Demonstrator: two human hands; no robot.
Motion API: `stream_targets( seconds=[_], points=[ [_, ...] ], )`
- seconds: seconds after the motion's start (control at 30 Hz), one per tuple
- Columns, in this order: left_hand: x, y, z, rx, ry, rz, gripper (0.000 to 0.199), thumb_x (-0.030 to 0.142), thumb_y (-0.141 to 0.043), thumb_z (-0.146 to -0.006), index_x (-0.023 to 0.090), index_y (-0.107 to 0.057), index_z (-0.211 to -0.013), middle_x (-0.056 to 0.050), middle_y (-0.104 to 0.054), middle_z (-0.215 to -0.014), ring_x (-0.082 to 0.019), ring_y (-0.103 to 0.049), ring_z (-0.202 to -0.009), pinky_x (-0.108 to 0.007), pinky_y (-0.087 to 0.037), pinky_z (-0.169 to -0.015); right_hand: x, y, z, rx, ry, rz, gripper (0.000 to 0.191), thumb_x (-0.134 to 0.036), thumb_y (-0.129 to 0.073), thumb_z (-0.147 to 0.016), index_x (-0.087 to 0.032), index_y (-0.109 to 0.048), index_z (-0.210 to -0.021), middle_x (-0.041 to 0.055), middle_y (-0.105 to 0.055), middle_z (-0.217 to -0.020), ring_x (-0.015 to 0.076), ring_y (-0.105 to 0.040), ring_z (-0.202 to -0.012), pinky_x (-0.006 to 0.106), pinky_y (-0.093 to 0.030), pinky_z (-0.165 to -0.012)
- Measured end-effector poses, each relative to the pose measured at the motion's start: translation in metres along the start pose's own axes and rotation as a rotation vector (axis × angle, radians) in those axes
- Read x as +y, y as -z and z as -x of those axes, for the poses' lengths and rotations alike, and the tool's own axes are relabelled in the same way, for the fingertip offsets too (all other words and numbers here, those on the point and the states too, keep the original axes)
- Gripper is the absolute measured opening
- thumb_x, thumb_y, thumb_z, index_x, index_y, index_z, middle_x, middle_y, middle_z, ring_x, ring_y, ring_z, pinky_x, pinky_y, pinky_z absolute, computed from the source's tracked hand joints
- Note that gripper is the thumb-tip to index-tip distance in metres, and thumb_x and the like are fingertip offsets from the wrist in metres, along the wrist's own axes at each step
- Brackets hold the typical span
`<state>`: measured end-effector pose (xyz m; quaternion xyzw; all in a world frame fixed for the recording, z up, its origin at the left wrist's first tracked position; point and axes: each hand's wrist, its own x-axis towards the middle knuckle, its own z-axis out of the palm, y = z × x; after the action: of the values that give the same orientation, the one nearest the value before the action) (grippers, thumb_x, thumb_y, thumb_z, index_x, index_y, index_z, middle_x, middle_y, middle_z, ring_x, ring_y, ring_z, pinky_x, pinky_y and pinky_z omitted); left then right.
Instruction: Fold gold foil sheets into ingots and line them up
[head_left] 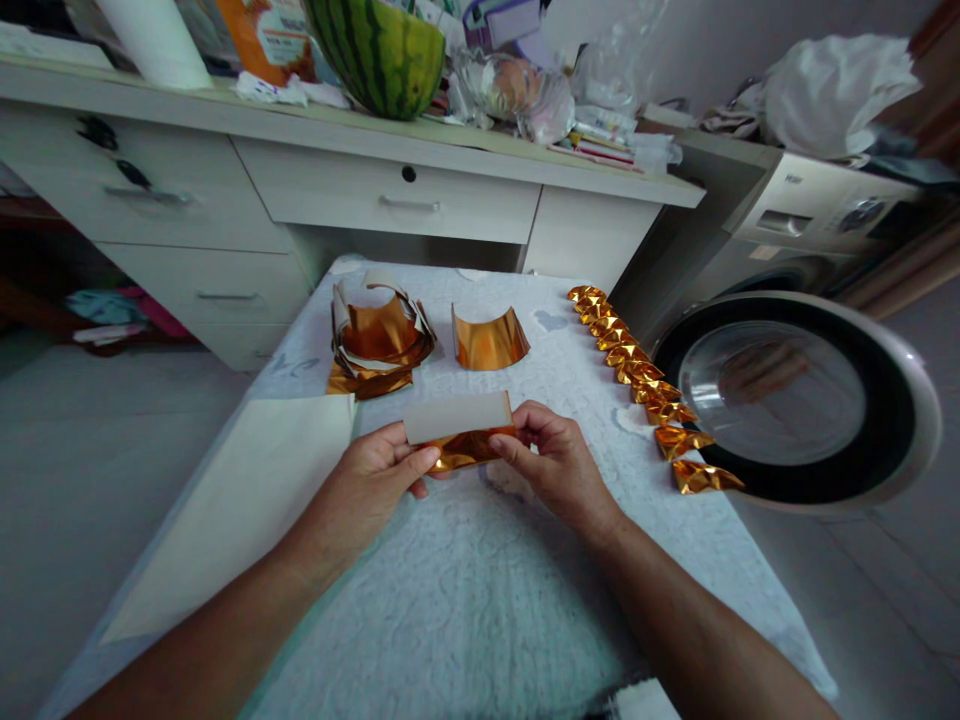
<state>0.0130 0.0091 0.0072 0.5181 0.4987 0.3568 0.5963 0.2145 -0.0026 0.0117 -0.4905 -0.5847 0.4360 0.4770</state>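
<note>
Paper, pale and flat, lay at about 8 o'clock from the hands, off to one side where it left the near middle of the covered table free for them. Next, at 11 o'clock, sat a nested pile of curled gold sheets, their shared curve probably helping them stack. The left hand pinched the near left corner of a foil sheet, thumb on the gold strip and fingers behind — a hold that likely resisted curling. That sheet was up between both hands at the centre, its whitish side showing along the far part. At 1 o'clock from it, a single curled sheet stood apart from the pile, within easy reach. The right hand pinched the right end likewise, presumably to keep the strip level. Folded gold pieces ran from 2 to past 3 o'clock — lined up, perhaps, so none got crushed.
</note>
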Motion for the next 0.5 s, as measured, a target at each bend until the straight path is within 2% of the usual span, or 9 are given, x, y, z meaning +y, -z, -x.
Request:
stream_targets(
  seconds=[0.33, 0.43, 0.5],
  points=[
    [-0.0004, 0.0001, 0.0003, 0.035, -0.017, 0.033, 0.035, 0.03, -0.065, -0.078, 0.015, -0.065, -0.109, -0.005, -0.072, -0.082, -0.016, -0.062, -0.067, -0.026, -0.045, -0.057, -0.001, -0.0007, 0.0019, -0.04, -0.046, -0.116, 0.028, -0.045, -0.065, -0.083, -0.019, -0.06, -0.074, -0.0013, -0.055, -0.07, 0.0109, -0.049, -0.063, 0.023, -0.039, -0.059],
    [0.0001, -0.0007, 0.0007, 0.038, -0.025, 0.039, 0.033, 0.03, -0.066, -0.078, 0.016, -0.067, -0.107, -0.005, -0.073, -0.085, -0.016, -0.063, -0.067, -0.027, -0.047, -0.058, 0.0013, -0.0011, 0.0011, -0.009, -0.035, -0.076, 0.027, -0.042, -0.066, -0.082, -0.018, -0.06, -0.071, -0.0006, -0.056, -0.071, 0.0117, -0.05, -0.065, 0.024, -0.04, -0.062],
    [0.0007, -0.0009, 0.0011, 0.033, -0.038, 0.066, 0.033, 0.031, -0.067, -0.078, 0.017, -0.067, -0.108, -0.005, -0.073, -0.091, -0.017, -0.065, -0.072, -0.028, -0.05, -0.064, 0.0029, -0.0012, 0.0008, 0.0, -0.033, -0.045, 0.026, -0.041, -0.066, -0.082, -0.019, -0.06, -0.07, -0.0004, -0.057, -0.071, 0.012, -0.051, -0.066, 0.024, -0.041, -0.063]
  ],
)
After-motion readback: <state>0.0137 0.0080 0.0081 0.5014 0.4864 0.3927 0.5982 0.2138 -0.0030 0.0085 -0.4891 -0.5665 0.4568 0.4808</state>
